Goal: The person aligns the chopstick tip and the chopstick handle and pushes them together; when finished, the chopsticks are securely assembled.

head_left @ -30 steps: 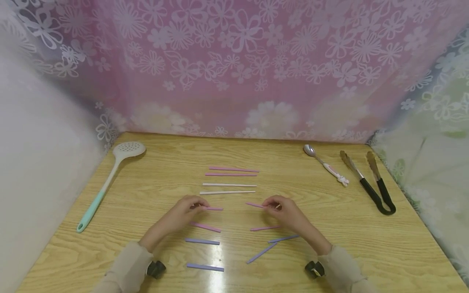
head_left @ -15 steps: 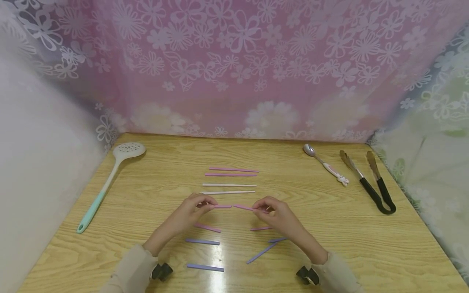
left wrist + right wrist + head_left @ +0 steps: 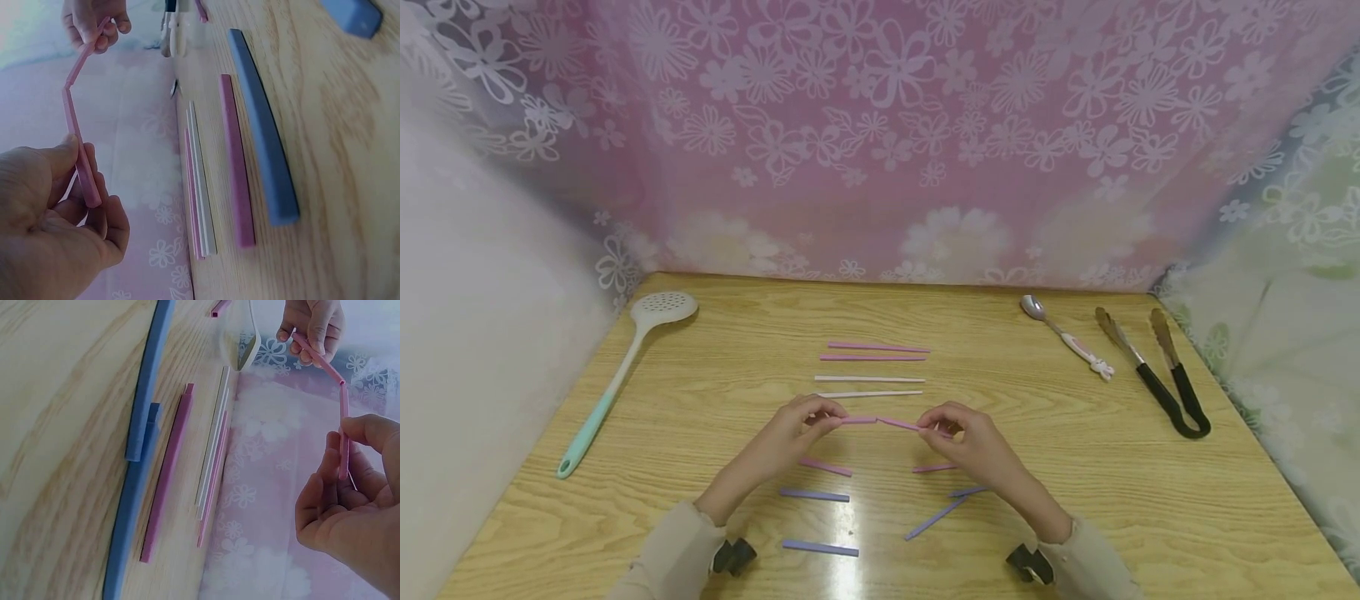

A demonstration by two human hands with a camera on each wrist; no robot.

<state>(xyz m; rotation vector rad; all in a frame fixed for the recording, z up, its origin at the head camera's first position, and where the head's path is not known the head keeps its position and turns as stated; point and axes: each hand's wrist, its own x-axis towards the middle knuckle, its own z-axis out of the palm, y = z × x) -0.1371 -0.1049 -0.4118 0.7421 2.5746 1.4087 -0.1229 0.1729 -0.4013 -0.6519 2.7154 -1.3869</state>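
My left hand (image 3: 797,429) pinches a pink chopstick half (image 3: 70,112) between thumb and fingers. Another pink chopstick half (image 3: 344,403) is pinched by my right hand (image 3: 966,433). The two inner ends meet at a slight angle, raised over the table's middle. Below the left hand lie a pink half (image 3: 827,469) and two blue-violet halves (image 3: 814,495). Near the right hand rest one more pink half (image 3: 932,468) and two blue-violet halves (image 3: 936,518), one overlapping the other. Beyond the hands, two white chopsticks (image 3: 870,379) and two full-length pink chopsticks (image 3: 872,358) lie side by side.
A slotted skimmer (image 3: 664,307) with a mint handle lies on the table's left. At the right are a spoon (image 3: 1033,307) with a rabbit handle and black-handled tongs (image 3: 1183,404). A floral cloth (image 3: 880,167) hangs along the back edge.
Both hands have come toward each other from either side. The gap between the two pink chopstick halves has closed, and their ends now meet. The things on the table have stayed put.
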